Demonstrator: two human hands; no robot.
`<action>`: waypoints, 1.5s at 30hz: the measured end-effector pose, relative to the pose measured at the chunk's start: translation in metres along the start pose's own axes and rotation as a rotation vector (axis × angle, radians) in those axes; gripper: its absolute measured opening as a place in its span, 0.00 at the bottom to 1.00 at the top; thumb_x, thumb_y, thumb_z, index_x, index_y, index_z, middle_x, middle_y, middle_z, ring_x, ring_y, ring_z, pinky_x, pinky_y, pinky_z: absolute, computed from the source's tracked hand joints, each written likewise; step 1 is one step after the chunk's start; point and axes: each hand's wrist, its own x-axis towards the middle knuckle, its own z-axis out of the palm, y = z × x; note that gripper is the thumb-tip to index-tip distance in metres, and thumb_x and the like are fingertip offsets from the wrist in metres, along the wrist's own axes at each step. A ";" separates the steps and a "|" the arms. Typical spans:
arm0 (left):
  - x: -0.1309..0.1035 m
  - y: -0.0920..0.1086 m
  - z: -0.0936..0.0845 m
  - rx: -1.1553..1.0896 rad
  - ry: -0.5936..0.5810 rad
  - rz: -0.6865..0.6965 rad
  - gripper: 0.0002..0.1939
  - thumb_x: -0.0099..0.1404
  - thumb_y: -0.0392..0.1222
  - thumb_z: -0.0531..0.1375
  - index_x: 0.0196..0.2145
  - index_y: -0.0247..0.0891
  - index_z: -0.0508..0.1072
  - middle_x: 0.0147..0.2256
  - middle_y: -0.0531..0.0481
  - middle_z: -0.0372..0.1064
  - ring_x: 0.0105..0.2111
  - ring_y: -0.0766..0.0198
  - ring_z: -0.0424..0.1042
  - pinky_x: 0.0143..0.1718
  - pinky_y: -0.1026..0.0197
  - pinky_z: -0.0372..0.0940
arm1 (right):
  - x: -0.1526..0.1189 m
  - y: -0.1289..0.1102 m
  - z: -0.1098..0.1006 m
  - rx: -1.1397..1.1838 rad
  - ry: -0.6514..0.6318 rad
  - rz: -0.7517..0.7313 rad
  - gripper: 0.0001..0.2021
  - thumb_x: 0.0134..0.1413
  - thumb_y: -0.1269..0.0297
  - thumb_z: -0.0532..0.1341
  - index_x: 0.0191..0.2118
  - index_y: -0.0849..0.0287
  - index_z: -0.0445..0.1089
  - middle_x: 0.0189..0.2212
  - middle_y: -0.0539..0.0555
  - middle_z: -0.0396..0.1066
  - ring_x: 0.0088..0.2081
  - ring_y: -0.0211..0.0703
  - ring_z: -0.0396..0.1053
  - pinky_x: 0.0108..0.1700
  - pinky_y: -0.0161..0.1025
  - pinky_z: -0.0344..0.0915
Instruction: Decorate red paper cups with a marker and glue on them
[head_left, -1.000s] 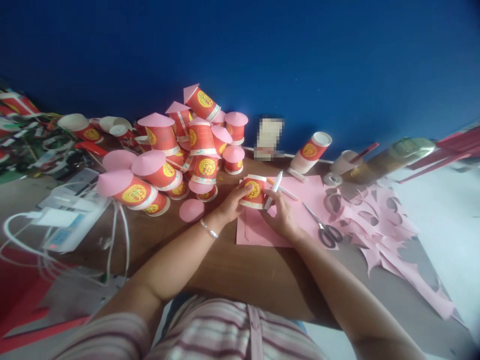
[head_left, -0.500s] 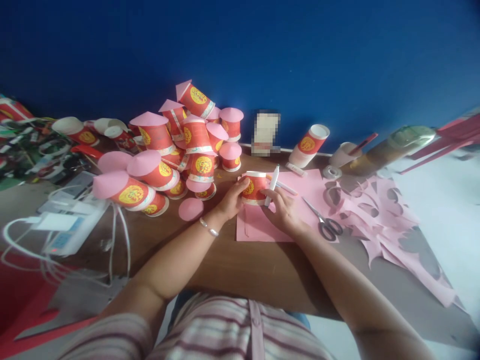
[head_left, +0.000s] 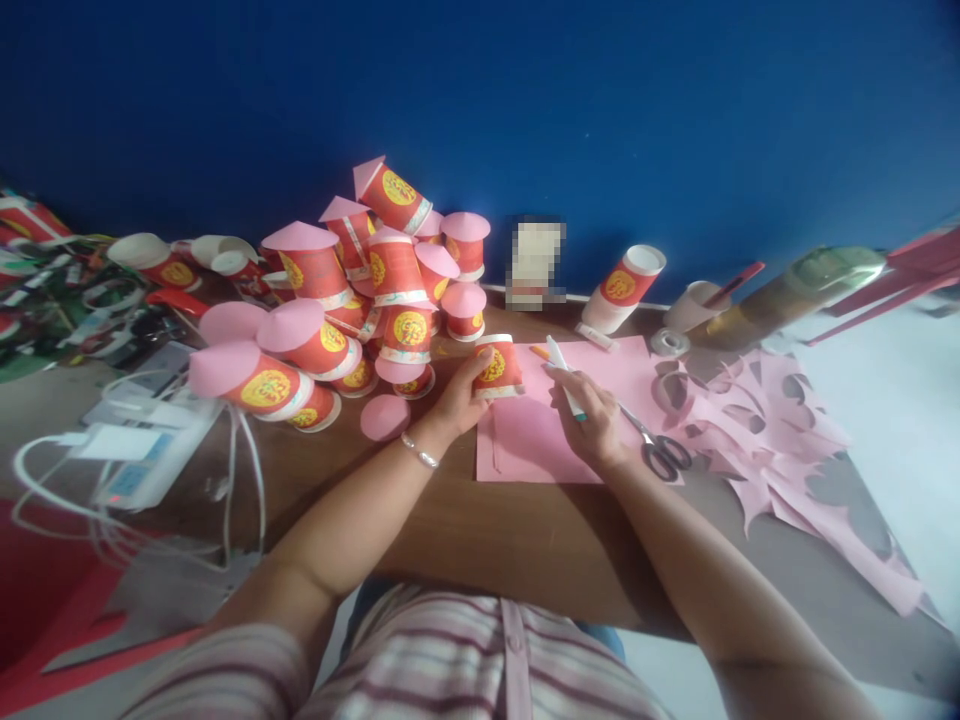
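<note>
My left hand [head_left: 459, 398] is closed around the side of a red paper cup [head_left: 507, 366] with a yellow round emblem, held slightly tilted above pink paper [head_left: 525, 450]. In my right hand [head_left: 598, 420], a slim white pen [head_left: 556, 356] with a teal end is gripped between the fingers, apart from the cup. An orange-and-white pen [head_left: 538, 353] lies partly hidden behind that hand. Scissors with dark handles [head_left: 664, 458] rest just right of my right hand. A flat-looking pink paper cone [head_left: 385, 417] sits on the table near my left wrist.
Several red cups with pink cone tops [head_left: 300, 270] are piled at left. A power strip [head_left: 142, 460] with white cables stands at the lower left. Pink paper scraps [head_left: 765, 420], a tape roll [head_left: 670, 343], stacked cups [head_left: 626, 290] and a bottle [head_left: 787, 290] occupy the right.
My right hand, with the white pen, has moved right, away from the cup, and the pen has turned in its grip. The cup in my left hand has tilted and shifted slightly.
</note>
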 end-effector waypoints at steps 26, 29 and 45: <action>-0.001 -0.006 0.007 0.194 -0.038 0.057 0.25 0.59 0.60 0.70 0.43 0.36 0.75 0.37 0.48 0.76 0.40 0.58 0.75 0.45 0.54 0.72 | 0.004 -0.016 0.001 0.371 0.094 0.396 0.04 0.64 0.63 0.64 0.39 0.55 0.69 0.27 0.48 0.73 0.30 0.40 0.73 0.36 0.41 0.71; -0.002 -0.003 0.008 0.217 -0.049 0.052 0.26 0.59 0.60 0.69 0.44 0.36 0.75 0.37 0.48 0.75 0.38 0.58 0.75 0.41 0.56 0.72 | 0.006 -0.022 0.002 0.185 0.079 0.140 0.04 0.62 0.66 0.64 0.39 0.54 0.67 0.30 0.50 0.76 0.31 0.41 0.75 0.35 0.41 0.73; -0.002 -0.004 0.007 0.276 -0.098 0.051 0.26 0.59 0.61 0.69 0.43 0.36 0.75 0.38 0.48 0.76 0.38 0.61 0.75 0.42 0.58 0.70 | 0.008 -0.025 0.000 0.066 0.006 0.051 0.03 0.64 0.66 0.61 0.38 0.53 0.66 0.28 0.49 0.74 0.27 0.39 0.73 0.30 0.37 0.69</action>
